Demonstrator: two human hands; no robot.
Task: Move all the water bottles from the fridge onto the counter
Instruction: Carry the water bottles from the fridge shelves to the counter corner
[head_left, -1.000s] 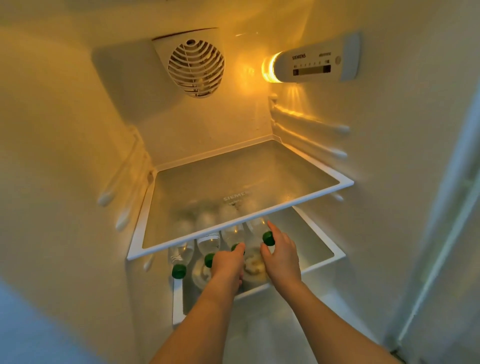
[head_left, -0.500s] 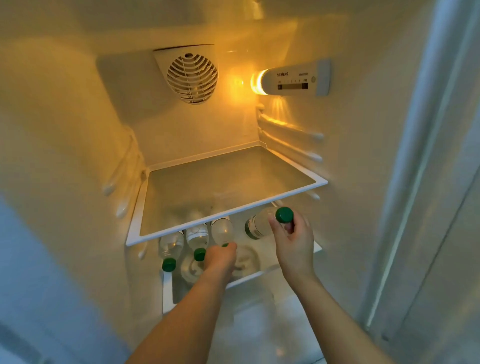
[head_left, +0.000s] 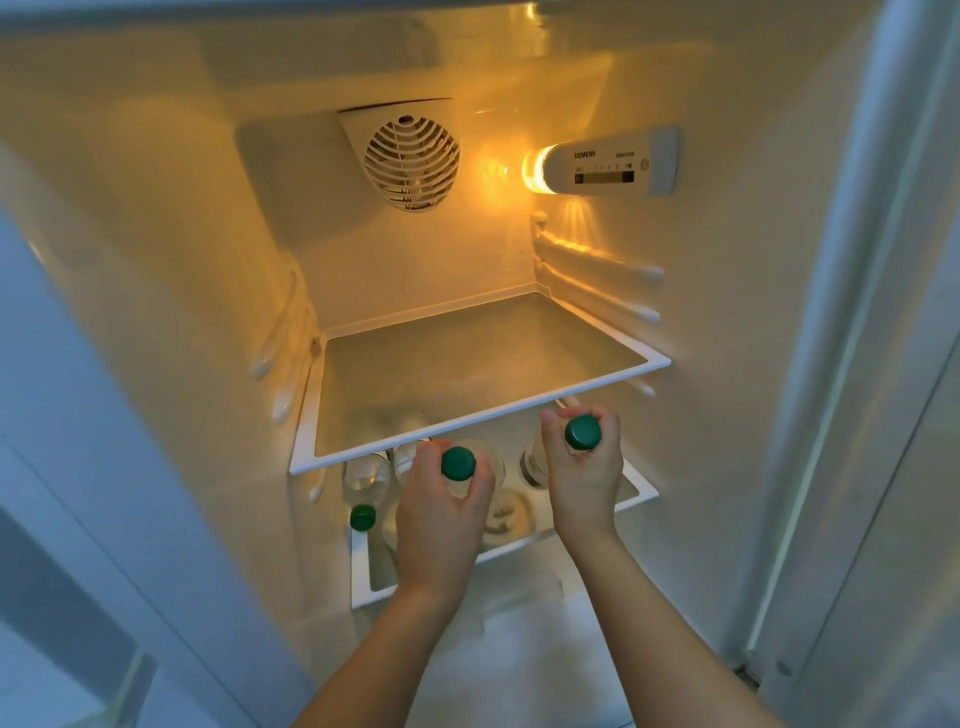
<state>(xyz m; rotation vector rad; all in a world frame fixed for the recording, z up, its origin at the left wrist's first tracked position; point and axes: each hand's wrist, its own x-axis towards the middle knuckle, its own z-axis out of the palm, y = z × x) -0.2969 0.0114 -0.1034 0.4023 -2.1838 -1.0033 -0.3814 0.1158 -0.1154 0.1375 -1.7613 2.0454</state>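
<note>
Fridge open, lamp lit on right wall. Upper glass shelf carries nothing visible on top. Lower shelf, under it, has the bottles: one clear bottle w/ green cap lies at the left, cap toward the near edge, long axis running near-to-far; a 2nd bottle just right of it, partly hidden by the upper shelf's front rim, cap not visible.

Left hand: grip curled round the neck of a bottle, fingers wrapped just below its green cap. Cap pokes out above the fist toward the camera; body runs away & down, toward the lower shelf, mostly hidden behind the hand.

Right hand: grip closed the same way on another bottle, thumb & fingers round the neck under its green cap. Cap points up & near; body slants down-left, far end over the lower shelf. Can't tell if either held bottle touches the shelf.
</note>
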